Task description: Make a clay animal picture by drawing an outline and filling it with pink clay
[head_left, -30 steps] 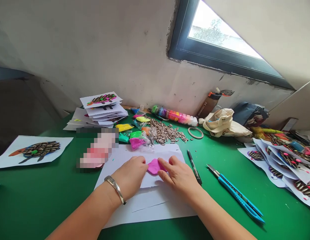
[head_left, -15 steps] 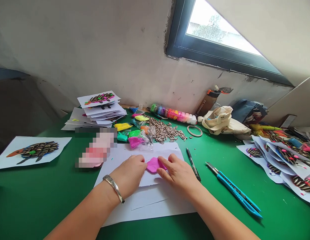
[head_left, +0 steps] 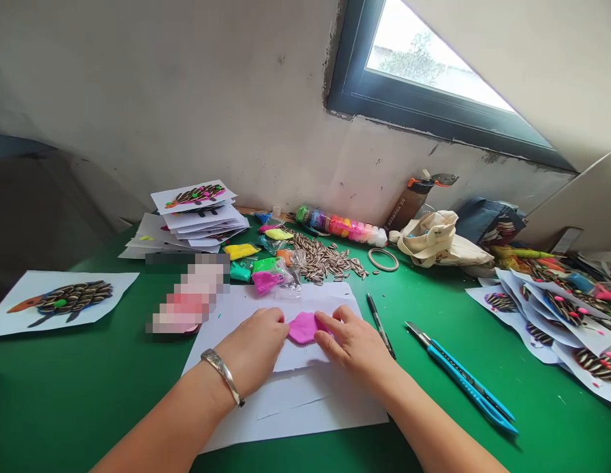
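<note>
A flat, roundish piece of pink clay [head_left: 302, 328] lies on white paper [head_left: 305, 387] in front of me. My left hand [head_left: 260, 341], with a silver bracelet at the wrist, has its fingers curled together, and their tips touch the clay's left edge. On the other side my right hand [head_left: 349, 336] rests with thumb and forefinger apart on the right edge of the clay. Just beyond the sheet are a bag of pink clay [head_left: 267, 282] and a pile of striped sunflower seeds [head_left: 328, 259].
Right of the paper lie a black pen [head_left: 380, 325] and a blue cutter [head_left: 466, 381]. Seed-covered pictures are at the left [head_left: 71, 301], in a back-left stack [head_left: 202, 223] and at the right [head_left: 556, 315]. A bottle [head_left: 408, 202] and cloth bag [head_left: 438, 240] stand behind.
The right thumb and forefinger have shifted slightly right, showing more of the clay. The left hand stays at its edge. The view has moved very slightly.
</note>
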Tool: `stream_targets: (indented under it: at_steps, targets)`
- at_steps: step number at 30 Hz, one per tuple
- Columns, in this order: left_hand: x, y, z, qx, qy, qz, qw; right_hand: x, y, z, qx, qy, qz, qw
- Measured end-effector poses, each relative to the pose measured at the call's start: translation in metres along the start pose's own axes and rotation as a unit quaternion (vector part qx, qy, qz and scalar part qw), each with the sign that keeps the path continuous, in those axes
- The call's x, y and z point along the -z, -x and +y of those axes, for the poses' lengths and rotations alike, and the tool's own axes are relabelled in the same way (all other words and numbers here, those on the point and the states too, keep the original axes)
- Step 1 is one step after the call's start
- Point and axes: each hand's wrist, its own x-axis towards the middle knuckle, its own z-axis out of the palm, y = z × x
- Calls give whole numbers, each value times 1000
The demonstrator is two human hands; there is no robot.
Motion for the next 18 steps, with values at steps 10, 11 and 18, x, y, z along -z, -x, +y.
stream_targets:
  at_steps: [10, 11, 18]
  targets:
    - [-1, 0, -1, -2, -5, 3, 1000, -1, -3, -1, 1, 25, -5, 1000]
    - [-1, 0, -1, -1, -7, 3, 1000, -1, -3, -1, 3, 30, -5, 1000]
    - [-1, -1, 0, 2, -7, -4, 1000, -1, -3, -3, 2, 33, 0, 999]
